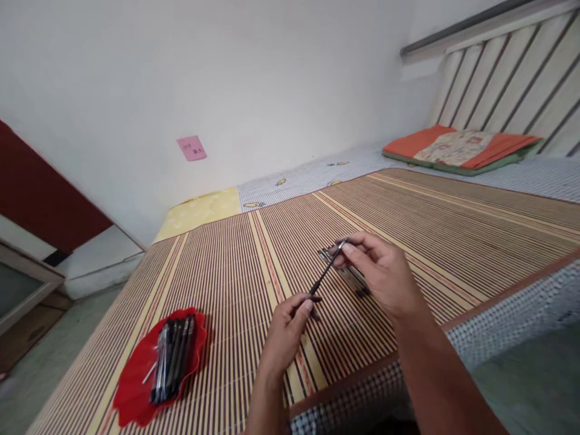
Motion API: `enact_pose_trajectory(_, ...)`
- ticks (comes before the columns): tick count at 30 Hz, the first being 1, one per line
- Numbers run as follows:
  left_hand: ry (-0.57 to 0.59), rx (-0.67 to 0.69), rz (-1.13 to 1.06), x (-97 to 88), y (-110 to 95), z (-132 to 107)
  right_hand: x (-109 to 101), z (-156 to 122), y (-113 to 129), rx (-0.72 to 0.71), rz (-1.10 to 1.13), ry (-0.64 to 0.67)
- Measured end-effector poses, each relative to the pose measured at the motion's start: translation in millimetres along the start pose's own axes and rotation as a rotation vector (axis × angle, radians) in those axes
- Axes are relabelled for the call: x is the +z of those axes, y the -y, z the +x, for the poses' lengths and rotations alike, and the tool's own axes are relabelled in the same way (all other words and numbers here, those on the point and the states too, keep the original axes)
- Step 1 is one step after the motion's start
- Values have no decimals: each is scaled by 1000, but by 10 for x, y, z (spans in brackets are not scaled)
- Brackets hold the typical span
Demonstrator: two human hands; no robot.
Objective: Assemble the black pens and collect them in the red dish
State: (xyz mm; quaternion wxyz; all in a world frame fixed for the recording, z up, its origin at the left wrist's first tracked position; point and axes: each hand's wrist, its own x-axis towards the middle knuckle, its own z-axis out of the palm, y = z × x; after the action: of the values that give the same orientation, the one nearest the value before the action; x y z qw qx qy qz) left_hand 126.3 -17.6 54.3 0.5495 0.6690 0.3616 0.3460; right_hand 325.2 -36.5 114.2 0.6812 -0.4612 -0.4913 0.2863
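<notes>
A slim black pen slants between my two hands above the striped mat. My left hand pinches its lower end between thumb and fingers. At the upper end, which looks clear or silvery, my right hand closes thumb and fingertips on it. Several dark, slender pen-like pieces lie on the mat below my right hand, which partly hides them. To the left, a red scalloped plate carries a bunch of black pens and a thin white stick.
A striped bamboo mat covers the bed. Folded orange and green cloth lies at the far right by a slatted headboard. Behind the bed stands a white wall with a pink note. The mat's brown front edge runs close to me.
</notes>
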Motion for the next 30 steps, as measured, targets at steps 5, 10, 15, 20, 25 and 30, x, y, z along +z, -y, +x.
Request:
enact_pose_trajectory(5, 83, -58, -209, 27, 14, -11, 79, 3, -108, 77, -38, 147)
enact_pose_trajectory(10, 125, -87, -450, 42, 78, -17, 105, 9, -144, 166, -141, 277)
enact_pose_trajectory(15, 100, -83, -592, 64, 59, -15, 80, 28, -179, 178, -146, 198)
enact_pose_trajectory(20, 94, -97, -677, 94, -18, -30, 136, 20, -211, 178, -111, 240)
enact_pose_trajectory(25, 96, -108, -753, 103, -22, -45, 207, -9, -227, 226, -40, 334)
enact_pose_trajectory(30, 102, -124, -808, 101, -6, -58, 281, -47, -240, 256, 30, 471)
